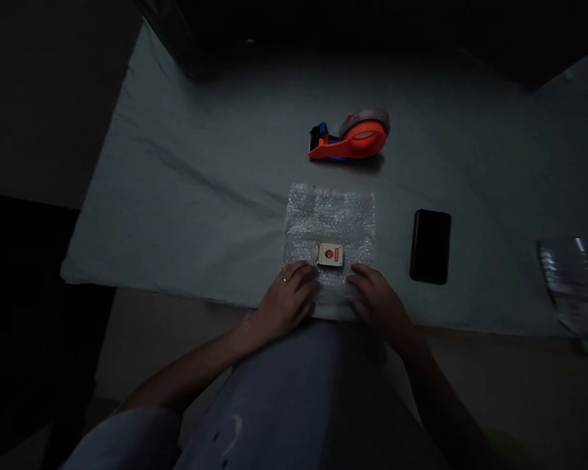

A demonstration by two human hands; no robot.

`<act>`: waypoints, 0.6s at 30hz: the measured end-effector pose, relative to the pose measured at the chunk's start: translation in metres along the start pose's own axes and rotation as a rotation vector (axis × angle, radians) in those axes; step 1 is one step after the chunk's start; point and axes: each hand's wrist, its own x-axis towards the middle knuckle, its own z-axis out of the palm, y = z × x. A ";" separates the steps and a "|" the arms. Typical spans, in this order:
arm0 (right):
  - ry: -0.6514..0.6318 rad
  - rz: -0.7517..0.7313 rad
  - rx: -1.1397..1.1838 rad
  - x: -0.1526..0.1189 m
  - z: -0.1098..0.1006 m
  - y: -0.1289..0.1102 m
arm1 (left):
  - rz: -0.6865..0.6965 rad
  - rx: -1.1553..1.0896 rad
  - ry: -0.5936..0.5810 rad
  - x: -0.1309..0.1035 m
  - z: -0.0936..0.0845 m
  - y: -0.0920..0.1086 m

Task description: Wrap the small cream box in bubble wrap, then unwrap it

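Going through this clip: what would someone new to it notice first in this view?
The bright orange tape dispenser stands out most against the dim, pale cloth, beyond the bubble wrap. Next comes the small box with red print on that wrap, between the left hand and right hand. The black phone-like slab lies off to the right.

Bubble wrap [330, 219], centre: clear plastic, bumpy, glossy. Tabletop [200, 248]: matt cloth, creased. Tape dispenser [355, 147], upper centre: orange plastic, smooth. Phone-shaped slab [430, 247], right: black, smooth.
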 end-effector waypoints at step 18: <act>0.343 0.280 0.148 0.056 0.001 0.004 | -0.470 -0.685 0.233 0.071 0.003 -0.033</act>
